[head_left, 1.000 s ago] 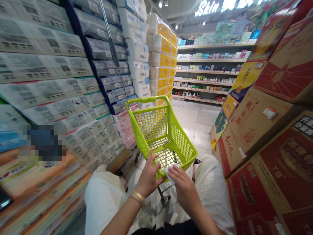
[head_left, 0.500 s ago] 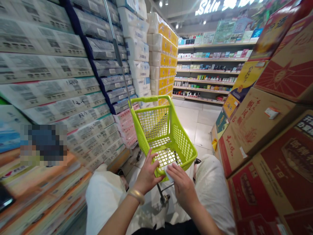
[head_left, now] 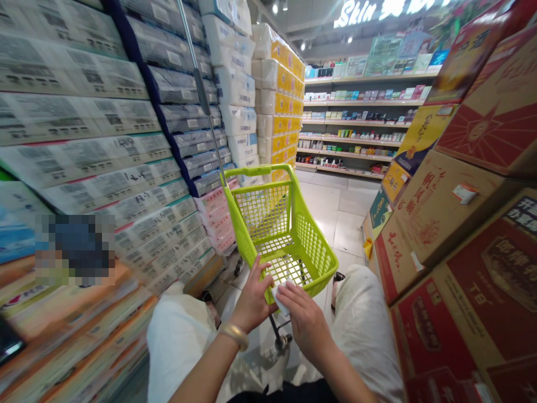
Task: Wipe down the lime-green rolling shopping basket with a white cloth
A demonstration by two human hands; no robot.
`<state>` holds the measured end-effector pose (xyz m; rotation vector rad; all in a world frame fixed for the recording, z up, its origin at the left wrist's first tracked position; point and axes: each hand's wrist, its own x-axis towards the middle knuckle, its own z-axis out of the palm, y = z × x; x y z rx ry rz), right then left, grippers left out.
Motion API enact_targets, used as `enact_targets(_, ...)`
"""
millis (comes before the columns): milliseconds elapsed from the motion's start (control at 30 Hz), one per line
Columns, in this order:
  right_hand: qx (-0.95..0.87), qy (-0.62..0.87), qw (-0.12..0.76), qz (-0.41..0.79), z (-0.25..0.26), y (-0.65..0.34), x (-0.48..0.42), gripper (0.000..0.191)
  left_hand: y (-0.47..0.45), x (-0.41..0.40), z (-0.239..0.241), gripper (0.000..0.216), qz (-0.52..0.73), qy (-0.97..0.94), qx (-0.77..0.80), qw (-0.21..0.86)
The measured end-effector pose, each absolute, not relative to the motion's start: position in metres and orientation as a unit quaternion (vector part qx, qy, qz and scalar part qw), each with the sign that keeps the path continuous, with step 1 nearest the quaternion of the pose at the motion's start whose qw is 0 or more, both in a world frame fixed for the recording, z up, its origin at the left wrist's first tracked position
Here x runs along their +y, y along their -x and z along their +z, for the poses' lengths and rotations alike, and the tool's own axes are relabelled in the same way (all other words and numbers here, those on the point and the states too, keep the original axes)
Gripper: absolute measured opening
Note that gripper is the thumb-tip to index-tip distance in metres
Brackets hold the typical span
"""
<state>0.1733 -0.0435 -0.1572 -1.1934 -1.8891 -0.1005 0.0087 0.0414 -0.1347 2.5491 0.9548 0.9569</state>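
Note:
A lime-green shopping cart (head_left: 315,234) with a lattice plastic basket stands between my knees, its inside bare of goods. My left hand (head_left: 253,298) is closed around the basket's near left corner, fingers over the rim and thumb low on the outside. Beside it, my right hand (head_left: 309,318) presses a folded white cloth or tissue (head_left: 280,302) against the near rim. The cloth nearly touches my left thumb, and part of it is hidden under my right fingers. A thin metal pole (head_left: 195,73) rises from the cart's far left corner.
Stacked paper packs (head_left: 138,184) wall in the left side. Cardboard cartons (head_left: 432,207) rise close on the right. Ahead, tiled floor (head_left: 321,198) leads to shelves (head_left: 361,103) of small boxes and bottles. A cart wheel (head_left: 283,341) sits between my feet.
My right hand has slid left along the near rim with the white cloth, closer to my left hand. My left hand and the cart have hardly moved.

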Motion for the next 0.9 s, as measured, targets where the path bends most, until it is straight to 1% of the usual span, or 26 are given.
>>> enact_targets(67, -0.751, 0.493, 0.437, -0.044, -0.159, -0.183, -0.044, 0.053, -0.007, 0.042, -0.135, 0.029, 0.331, -0.875, 0.329, 0.129)
enact_targets(267, -0.645, 0.602, 0.464, -0.081, -0.170, -0.227, -0.043, 0.048, -0.006, 0.044, -0.138, 0.033, 0.334, -0.872, 0.332, 0.137)
enact_targets(333, -0.652, 0.594, 0.464, -0.078, -0.170, -0.216, -0.042, 0.050, -0.007, 0.044, -0.138, 0.033, 0.337, -0.870, 0.333, 0.139)
enact_targets(467, -0.732, 0.509, 0.451, -0.046, -0.164, -0.180, -0.042, 0.053, -0.006, 0.043, -0.136, 0.029, 0.343, -0.870, 0.329, 0.134)
enact_targets(533, -0.746, 0.491, 0.449, -0.035, -0.163, -0.178, -0.042, 0.053, -0.005, 0.043, -0.135, 0.029, 0.342, -0.871, 0.328, 0.133)
enact_targets(767, -0.646, 0.596, 0.472, -0.068, -0.166, -0.218, -0.041, 0.050, -0.002, 0.044, -0.135, 0.036, 0.329, -0.871, 0.338, 0.138)
enact_targets(900, -0.716, 0.527, 0.456, -0.039, -0.161, -0.191, -0.043, 0.053, -0.001, 0.044, -0.136, 0.033, 0.335, -0.871, 0.334, 0.129)
